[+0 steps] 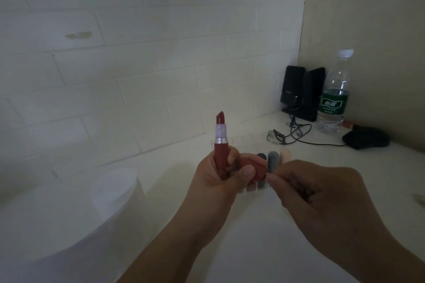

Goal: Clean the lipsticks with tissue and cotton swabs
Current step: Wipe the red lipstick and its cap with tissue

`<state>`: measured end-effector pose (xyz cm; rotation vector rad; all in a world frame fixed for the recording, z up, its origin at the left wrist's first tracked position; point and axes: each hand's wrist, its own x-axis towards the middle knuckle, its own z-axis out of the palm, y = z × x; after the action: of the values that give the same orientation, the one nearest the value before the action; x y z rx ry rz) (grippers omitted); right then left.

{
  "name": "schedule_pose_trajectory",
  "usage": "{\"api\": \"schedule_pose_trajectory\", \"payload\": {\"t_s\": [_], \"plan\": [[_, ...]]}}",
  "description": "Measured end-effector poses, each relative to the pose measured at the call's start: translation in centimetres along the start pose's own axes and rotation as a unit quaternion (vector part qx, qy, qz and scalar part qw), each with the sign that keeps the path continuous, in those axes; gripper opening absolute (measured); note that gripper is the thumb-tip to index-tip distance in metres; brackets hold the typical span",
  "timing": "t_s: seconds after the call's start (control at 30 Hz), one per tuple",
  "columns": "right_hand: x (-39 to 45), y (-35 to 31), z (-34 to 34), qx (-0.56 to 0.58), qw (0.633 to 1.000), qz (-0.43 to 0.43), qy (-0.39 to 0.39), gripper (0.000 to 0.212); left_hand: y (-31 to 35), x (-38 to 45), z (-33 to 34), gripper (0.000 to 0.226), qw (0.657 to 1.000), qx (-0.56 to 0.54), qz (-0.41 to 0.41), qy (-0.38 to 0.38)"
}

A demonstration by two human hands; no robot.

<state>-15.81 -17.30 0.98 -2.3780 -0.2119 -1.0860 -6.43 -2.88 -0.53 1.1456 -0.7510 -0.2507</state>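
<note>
My left hand (pixel 220 174) grips a dark red lipstick (pixel 221 142) upright, its bullet twisted up above a clear collar and silver band. The matching red cap (pixel 257 166) lies sideways under my left thumb. My right hand (pixel 322 193) has its fingers curled, and its thumb and forefinger pinch the cap's right end. Behind the hands, three more lipsticks stand in a row: a dark grey one (pixel 261 156), a grey one (pixel 273 158) and a pale pink one (pixel 285 156). Their lower parts are hidden by my fingers.
A white tissue roll (pixel 115 193) stands on the white table (pixel 253 248) at the left. In the back right corner are two black speakers (pixel 301 92), a water bottle (pixel 334 94), a tangled cable (pixel 296 133) and a black mouse (pixel 365 138).
</note>
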Motion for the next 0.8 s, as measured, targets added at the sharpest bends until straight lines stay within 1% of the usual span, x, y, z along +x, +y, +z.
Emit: {"api": "schedule_pose_trajectory", "payload": {"t_s": [0.07, 0.13, 0.27, 0.33, 0.4, 0.5, 0.6, 0.7, 0.8], "plan": [[0.0, 0.2, 0.0, -0.009, 1.000, 0.006, 0.007, 0.022, 0.0, 0.0, 0.1, 0.021, 1.000, 0.000, -0.003, 0.001], [-0.1, 0.2, 0.1, -0.017, 1.000, 0.008, -0.002, 0.020, 0.2, 0.0, 0.2, 0.017, 1.000, 0.004, -0.005, 0.000], [-0.1, 0.0, 0.2, 0.022, 0.999, 0.007, -0.024, 0.021, 0.3, 0.0, 0.1, 0.017, 1.000, 0.014, -0.010, -0.001], [0.0, 0.1, 0.0, 0.032, 0.999, 0.014, -0.005, 0.023, 0.3, 0.0, 0.1, 0.018, 1.000, 0.011, -0.010, -0.003], [0.0, 0.2, -0.1, 0.012, 1.000, 0.019, 0.017, 0.026, 0.3, 0.2, 0.0, 0.020, 1.000, 0.009, -0.008, 0.004], [-0.1, 0.2, -0.1, -0.021, 0.999, 0.016, 0.026, 0.026, 0.3, 0.3, -0.4, 0.024, 1.000, 0.013, -0.011, 0.025], [-0.1, 0.0, -0.1, -0.031, 1.000, 0.005, 0.004, 0.028, 0.3, 0.4, -0.7, 0.018, 0.999, -0.002, -0.006, 0.038], [-0.3, 0.0, -0.2, -0.011, 1.000, 0.000, -0.025, 0.020, 0.5, 0.5, -0.8, 0.018, 0.999, -0.011, -0.009, 0.051], [-0.4, 0.1, -0.4, 0.016, 0.999, 0.004, -0.049, 0.018, 0.6, 0.5, -0.9, 0.019, 0.998, -0.025, -0.014, 0.051]]}}
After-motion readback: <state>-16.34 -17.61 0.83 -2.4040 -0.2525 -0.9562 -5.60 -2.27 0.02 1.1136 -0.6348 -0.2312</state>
